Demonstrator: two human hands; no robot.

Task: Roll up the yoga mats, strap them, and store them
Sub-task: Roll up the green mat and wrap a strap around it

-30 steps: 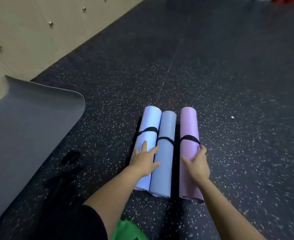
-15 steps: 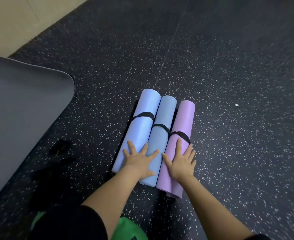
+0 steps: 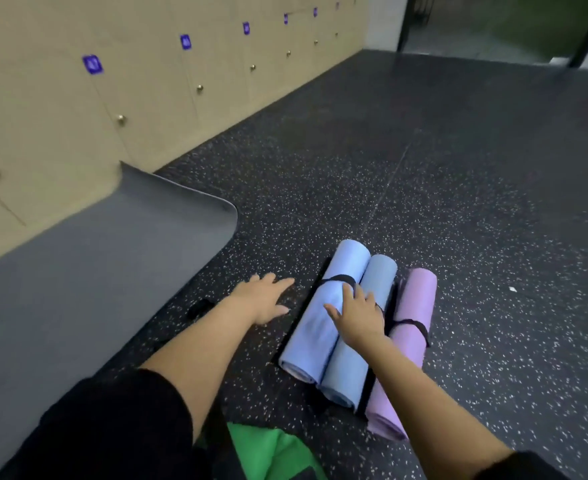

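Along the floor's (image 3: pixel 458 202) left edge, below the lockers (image 3: pixel 147 81), one dark grey yoga mat (image 3: pixel 95 278) is lying flat, its far corner curling up against the locker fronts. It looks like the one mat waiting to be rolled and strapped. One loose black strap (image 3: pixel 199 306), as far as it can be made out, is lying on the floor just beside that mat's right edge.

The left hand (image 3: pixel 264 299) is reaching out palm down between the flat mat and the rolls, fingers straight and spread, holding nothing. Whether it is touching the floor cannot be told.

Toward the floor's near edge, three rolled mats are lying side by side: a light blue roll (image 3: pixel 313 334), a grey-blue roll (image 3: pixel 377 278) touching it, and a lilac roll (image 3: pixel 419 292) just beside that. The right hand (image 3: pixel 358 317) is resting flat across the two blue rolls, fingers spread, gripping nothing. A black band (image 3: pixel 337 279) is circling the light blue roll and another (image 3: pixel 412 323) the lilac; the hand is hiding most of the middle one's.

So three of four mats appear rolled and strapped, and storing appears to be waiting for all.
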